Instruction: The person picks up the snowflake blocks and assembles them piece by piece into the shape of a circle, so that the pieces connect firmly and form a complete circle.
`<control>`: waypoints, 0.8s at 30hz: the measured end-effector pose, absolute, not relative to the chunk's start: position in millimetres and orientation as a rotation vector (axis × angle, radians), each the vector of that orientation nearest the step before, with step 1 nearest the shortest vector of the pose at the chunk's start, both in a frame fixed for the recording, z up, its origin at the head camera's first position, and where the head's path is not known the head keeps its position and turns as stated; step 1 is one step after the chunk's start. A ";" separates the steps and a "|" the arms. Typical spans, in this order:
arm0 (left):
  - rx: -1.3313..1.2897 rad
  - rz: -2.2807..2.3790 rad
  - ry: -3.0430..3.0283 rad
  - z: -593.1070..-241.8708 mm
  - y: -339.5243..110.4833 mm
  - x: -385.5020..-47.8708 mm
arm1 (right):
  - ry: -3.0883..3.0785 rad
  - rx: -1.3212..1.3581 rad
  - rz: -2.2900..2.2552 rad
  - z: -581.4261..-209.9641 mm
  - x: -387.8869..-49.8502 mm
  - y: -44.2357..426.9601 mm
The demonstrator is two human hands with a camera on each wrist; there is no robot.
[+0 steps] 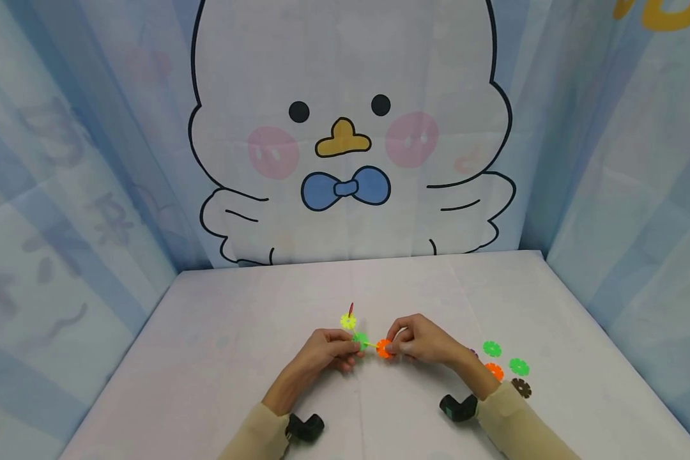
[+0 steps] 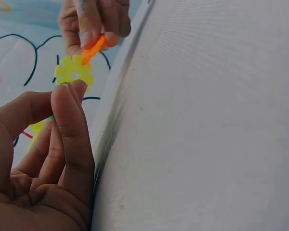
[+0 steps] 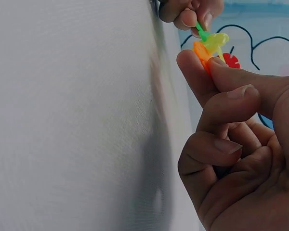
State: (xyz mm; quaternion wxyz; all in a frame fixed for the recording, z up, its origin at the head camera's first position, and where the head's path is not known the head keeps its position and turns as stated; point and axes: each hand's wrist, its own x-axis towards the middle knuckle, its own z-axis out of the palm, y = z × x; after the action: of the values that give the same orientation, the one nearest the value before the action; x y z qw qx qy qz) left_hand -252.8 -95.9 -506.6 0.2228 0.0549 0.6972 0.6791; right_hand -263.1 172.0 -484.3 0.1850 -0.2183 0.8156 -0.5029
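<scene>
A chain of notched plastic snowflake discs spans my two hands above the table. My left hand [image 1: 329,349] pinches its green disc [image 1: 360,341] between thumb and finger. My right hand [image 1: 416,340] pinches an orange disc [image 1: 383,348] at the other end. Between these two, a yellow disc [image 2: 73,72] faces the left wrist view and touches the orange one. Beyond the green disc, another yellow disc [image 1: 348,321] stands out toward the back. A red disc [image 3: 230,60], edge-on in the head view, tops that branch. Fingers hide parts of the green and orange discs.
Loose discs lie on the white table [image 1: 253,306] by my right forearm: two green ones [image 1: 519,367], an orange one [image 1: 494,371], a brown one [image 1: 521,388] and a partly hidden purple one [image 1: 474,353]. Black wrist cameras [image 1: 459,407] sit at both cuffs. Printed curtains enclose the table.
</scene>
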 end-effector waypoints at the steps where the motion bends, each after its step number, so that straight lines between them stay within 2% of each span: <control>1: 0.154 1.877 1.923 -506.7 -96.4 -252.9 | 2.297 -0.615 -1.420 -484.4 -262.7 171.2; 24: 0.203 1.878 1.914 -506.8 -99.0 -253.8 | 2.305 -0.590 -1.422 -488.7 -259.8 165.3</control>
State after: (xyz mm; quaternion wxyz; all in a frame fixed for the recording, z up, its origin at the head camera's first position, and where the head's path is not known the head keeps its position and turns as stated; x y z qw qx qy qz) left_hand -253.8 -99.0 -506.8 0.2242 0.0737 0.6936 0.6806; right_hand -259.8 165.3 -488.7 0.1836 -0.2091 0.8175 -0.5043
